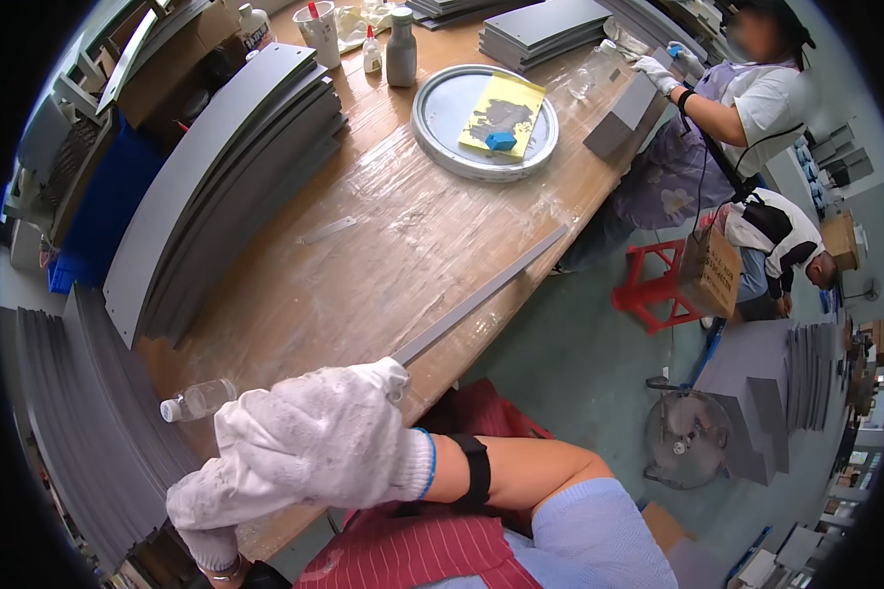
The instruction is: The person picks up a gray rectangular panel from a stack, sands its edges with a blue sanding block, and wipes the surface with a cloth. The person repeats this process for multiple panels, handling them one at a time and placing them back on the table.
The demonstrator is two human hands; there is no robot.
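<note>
Both my hands wear thick white knit gloves and overlap at the lower left, over the table's near edge. My right hand reaches across from the right, its fingers bunched out of sight. At the lower left my left hand is bent, its fingers hidden behind the other glove. A long narrow grey strip, perhaps a board seen edge-on, runs along the table edge. Its near end meets a glove tip; whether it is gripped is hidden. Beside the gloves lies a clear plastic bottle with a white cap.
Grey panels are stacked at left, more at the back. A round lid bears a yellow sheet smeared grey and a blue piece. A co-worker handles a grey board. A fan stands right.
</note>
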